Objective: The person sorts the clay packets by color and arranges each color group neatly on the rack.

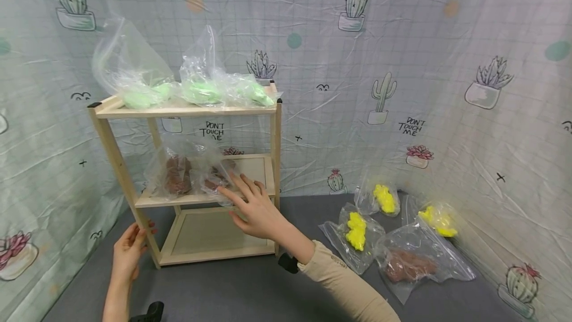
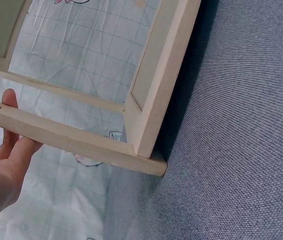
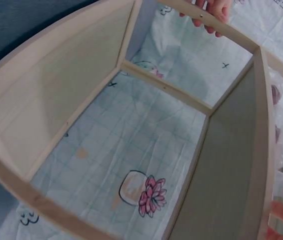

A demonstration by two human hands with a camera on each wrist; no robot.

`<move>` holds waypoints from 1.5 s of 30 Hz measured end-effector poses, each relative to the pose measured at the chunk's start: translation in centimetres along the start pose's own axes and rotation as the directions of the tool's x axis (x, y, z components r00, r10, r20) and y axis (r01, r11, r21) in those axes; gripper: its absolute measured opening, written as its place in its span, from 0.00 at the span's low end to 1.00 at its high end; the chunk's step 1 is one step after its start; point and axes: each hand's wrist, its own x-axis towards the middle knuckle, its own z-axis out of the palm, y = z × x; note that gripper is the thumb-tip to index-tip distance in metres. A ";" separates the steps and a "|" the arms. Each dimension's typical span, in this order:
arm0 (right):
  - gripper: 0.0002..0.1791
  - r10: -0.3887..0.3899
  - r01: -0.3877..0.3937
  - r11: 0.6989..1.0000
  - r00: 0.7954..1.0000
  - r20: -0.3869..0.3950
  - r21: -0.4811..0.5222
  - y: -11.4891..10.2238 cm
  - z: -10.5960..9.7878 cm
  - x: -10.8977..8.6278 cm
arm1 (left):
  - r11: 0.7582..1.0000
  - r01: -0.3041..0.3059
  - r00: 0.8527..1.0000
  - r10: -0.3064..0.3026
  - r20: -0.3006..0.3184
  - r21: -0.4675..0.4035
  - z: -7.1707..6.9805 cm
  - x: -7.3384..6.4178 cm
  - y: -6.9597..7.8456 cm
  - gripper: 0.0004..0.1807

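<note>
A light wooden shelf rack (image 1: pixel 205 112) stands on the grey surface. My left hand (image 1: pixel 127 250) grips its front left post low down; the left wrist view shows the fingers (image 2: pixel 9 97) behind the post. On the middle shelf, a clear plastic bag (image 1: pixel 178 175) with a brown lump sits at the left. Beside it lies a second clear bag (image 1: pixel 216 175) with brown contents. My right hand (image 1: pixel 256 210) rests against this second bag with its fingers spread and only loosely bent. Those fingertips (image 3: pixel 281 212) appear at the right edge of the right wrist view.
Three bags with light green contents (image 1: pixel 202 92) sit on the top shelf. On the surface at right lie bags with yellow lumps (image 1: pixel 356 231) and a larger bag with a brown lump (image 1: pixel 408 265). A cactus-print curtain (image 1: pixel 313 63) hangs behind.
</note>
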 end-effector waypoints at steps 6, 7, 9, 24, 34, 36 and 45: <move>0.31 -0.045 0.046 0.999 0.995 -0.084 0.006 1.0 -1.4 -2.6 | 1.000 -0.021 1.000 0.021 0.006 -0.019 0.1 0.1 -0.1 0.22; 0.31 -0.047 0.048 0.999 0.994 -0.094 0.008 1.1 -1.6 -3.1 | 1.000 -0.019 1.000 0.019 0.006 -0.017 0.1 0.1 -0.1 0.22; 0.31 -0.046 0.048 0.999 0.992 -0.115 0.014 1.5 -2.1 -4.1 | 1.000 -0.015 1.000 0.015 0.009 -0.011 0.1 0.1 0.0 0.23; 0.20 0.033 -0.031 0.999 0.992 -0.123 0.020 4.6 -5.7 -13.7 | 0.998 0.064 0.998 -0.063 -0.019 0.017 0.1 0.1 -0.1 0.25; 0.23 0.117 -0.119 0.993 0.987 -0.108 -0.017 6.2 -7.7 -19.8 | 0.998 0.007 1.000 -0.006 0.018 -0.061 0.0 0.1 0.0 0.23; 0.24 0.135 -0.139 0.990 0.986 -0.099 -0.034 6.5 -8.2 -20.7 | 0.998 0.011 1.000 -0.010 0.016 -0.069 0.0 0.0 0.1 0.23; 0.30 0.251 -0.267 0.952 0.961 -0.113 -0.150 8.5 -9.9 -25.0 | 0.999 0.029 1.000 -0.029 -0.009 -0.037 0.1 0.1 0.0 0.23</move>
